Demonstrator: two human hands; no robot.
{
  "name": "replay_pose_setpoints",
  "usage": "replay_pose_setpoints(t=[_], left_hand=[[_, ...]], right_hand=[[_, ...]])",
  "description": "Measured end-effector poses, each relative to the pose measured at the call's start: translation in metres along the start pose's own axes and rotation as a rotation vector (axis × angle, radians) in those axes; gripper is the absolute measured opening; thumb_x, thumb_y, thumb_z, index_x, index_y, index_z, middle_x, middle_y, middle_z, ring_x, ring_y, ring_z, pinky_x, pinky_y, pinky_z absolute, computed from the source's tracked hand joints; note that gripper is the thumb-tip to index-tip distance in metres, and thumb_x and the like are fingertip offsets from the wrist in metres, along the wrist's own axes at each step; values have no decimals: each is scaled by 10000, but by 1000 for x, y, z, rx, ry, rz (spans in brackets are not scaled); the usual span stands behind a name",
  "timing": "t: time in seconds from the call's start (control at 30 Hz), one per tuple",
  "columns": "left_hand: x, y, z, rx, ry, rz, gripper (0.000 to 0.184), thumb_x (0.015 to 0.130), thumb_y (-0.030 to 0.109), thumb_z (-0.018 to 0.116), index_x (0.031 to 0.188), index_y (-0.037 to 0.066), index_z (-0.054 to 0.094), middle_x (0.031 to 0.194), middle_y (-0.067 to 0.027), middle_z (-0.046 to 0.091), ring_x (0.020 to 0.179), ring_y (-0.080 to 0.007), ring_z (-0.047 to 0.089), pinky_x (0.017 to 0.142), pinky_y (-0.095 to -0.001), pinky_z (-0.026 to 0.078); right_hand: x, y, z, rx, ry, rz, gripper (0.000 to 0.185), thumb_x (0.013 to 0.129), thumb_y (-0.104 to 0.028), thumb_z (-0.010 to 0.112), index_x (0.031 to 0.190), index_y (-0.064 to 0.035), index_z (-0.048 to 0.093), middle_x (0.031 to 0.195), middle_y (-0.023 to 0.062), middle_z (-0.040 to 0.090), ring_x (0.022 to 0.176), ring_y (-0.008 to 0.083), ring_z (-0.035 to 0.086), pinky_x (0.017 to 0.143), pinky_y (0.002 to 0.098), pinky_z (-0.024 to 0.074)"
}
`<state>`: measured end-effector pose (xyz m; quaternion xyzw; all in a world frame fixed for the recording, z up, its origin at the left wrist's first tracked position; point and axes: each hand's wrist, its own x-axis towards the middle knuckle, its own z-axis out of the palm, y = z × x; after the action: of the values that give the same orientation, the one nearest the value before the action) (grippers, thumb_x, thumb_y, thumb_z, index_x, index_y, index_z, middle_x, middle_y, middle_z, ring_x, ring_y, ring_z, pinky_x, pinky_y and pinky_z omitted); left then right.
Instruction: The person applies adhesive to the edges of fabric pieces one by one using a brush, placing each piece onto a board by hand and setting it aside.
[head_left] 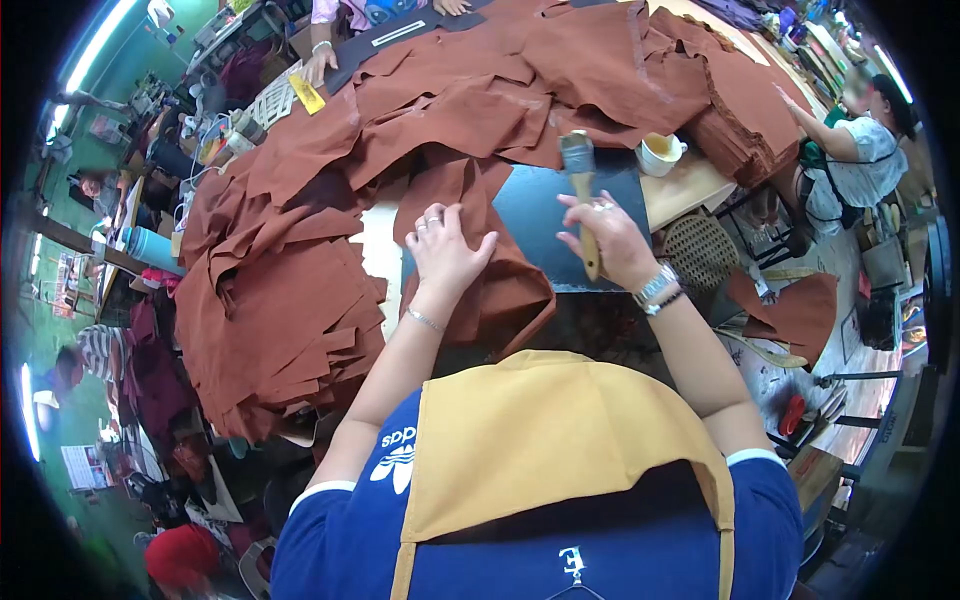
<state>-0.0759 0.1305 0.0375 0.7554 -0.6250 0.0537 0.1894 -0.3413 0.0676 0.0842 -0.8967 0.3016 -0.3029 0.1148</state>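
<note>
My left hand (447, 247) lies with its fingers apart on a reddish-brown piece of fabric (500, 280), which hangs over the table's near edge. To its right, my right hand (612, 240) is closed around the wooden handle of a flat paintbrush (582, 190). The bristles point away from me, above a dark smooth board (540, 215). Past the brush, a white cup (658, 160) with something yellowish inside stands near the table's right side.
Many cut brown fabric pieces (290, 330) are stacked at the left, and more fabric (610, 65) spreads across the far side. Another person's hand (320, 63) rests near a yellow tool (306, 92). A seated person (860, 150) works at the right, near a woven stool (703, 250).
</note>
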Motion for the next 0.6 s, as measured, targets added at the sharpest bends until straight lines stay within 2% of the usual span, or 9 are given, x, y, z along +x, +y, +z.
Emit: replay_pose_setpoints(t=[0.07, 0.1, 0.2, 0.23, 0.27, 0.3, 0.4, 0.43, 0.6], left_hand=[[11, 2, 9, 26, -105, 7, 443, 850, 442, 667, 1105, 81, 644, 1200, -140, 601, 1148, -327, 570, 896, -520, 425], [10, 5, 9, -29, 41, 85, 202, 881, 271, 608, 952, 84, 637, 1019, -113, 651, 979, -312, 645, 797, -510, 468], [10, 21, -15, -383, -44, 233, 119, 915, 186, 570, 949, 87, 625, 885, -127, 663, 842, -338, 667, 722, -499, 501], [7, 33, -32, -457, 55, 330, 56, 936, 112, 556, 964, 78, 590, 786, -159, 653, 725, -370, 662, 635, -481, 514], [1, 41, -43, -511, 59, 332, 51, 941, 103, 559, 978, 78, 581, 785, -163, 655, 717, -371, 663, 623, -478, 515], [-6, 47, -51, -565, 62, 333, 51, 945, 94, 561, 993, 78, 572, 784, -168, 656, 708, -372, 665, 610, -476, 516], [-17, 50, -58, -631, 33, 381, 137, 922, 81, 625, 1038, 85, 552, 767, -154, 655, 667, -363, 660, 581, -454, 521], [-20, 54, -66, -630, 0, 382, 161, 901, 76, 642, 1037, 84, 556, 781, -151, 656, 678, -359, 660, 593, -449, 524], [-19, 57, -57, -604, -46, 483, 235, 801, 7, 705, 1004, 33, 590, 874, -138, 655, 750, -317, 671, 639, -379, 534]], right_hand=[[17, 1, 9, 2, -47, -52, 305, 821, -113, 780, 1031, -127, 559, 1329, 81, 655, 1103, 327, 648, 1091, 558, 406], [27, -2, 10, 17, -27, -138, 309, 823, -131, 767, 1050, -132, 558, 1283, 83, 667, 1106, 318, 648, 1096, 557, 399], [48, -11, 11, 0, -5, -338, 328, 815, -162, 744, 1084, -149, 557, 1158, 85, 690, 1129, 292, 643, 1119, 552, 377], [51, -14, 11, -45, -24, -371, 335, 804, -157, 746, 1081, -155, 557, 1126, 84, 689, 1145, 284, 638, 1130, 549, 367], [51, -15, 9, -90, -43, -401, 342, 792, -152, 747, 1077, -161, 558, 1093, 82, 689, 1162, 276, 633, 1142, 545, 358], [50, -11, 9, -82, -80, -398, 349, 742, -83, 746, 1036, -138, 567, 1004, 41, 683, 1075, 284, 640, 1187, 568, 291], [37, -16, -34, -17, -187, -273, 338, 778, -96, 734, 1053, -159, 547, 831, 45, 631, 914, 277, 676, 1153, 568, 339], [27, -15, -42, -12, -101, -254, 335, 774, -73, 725, 1041, -150, 539, 753, 30, 595, 794, 280, 665, 1150, 576, 337], [-28, -24, -105, -67, 60, -58, 297, 796, -53, 695, 1028, -124, 524, 730, 45, 603, 749, 298, 673, 1120, 551, 387]])
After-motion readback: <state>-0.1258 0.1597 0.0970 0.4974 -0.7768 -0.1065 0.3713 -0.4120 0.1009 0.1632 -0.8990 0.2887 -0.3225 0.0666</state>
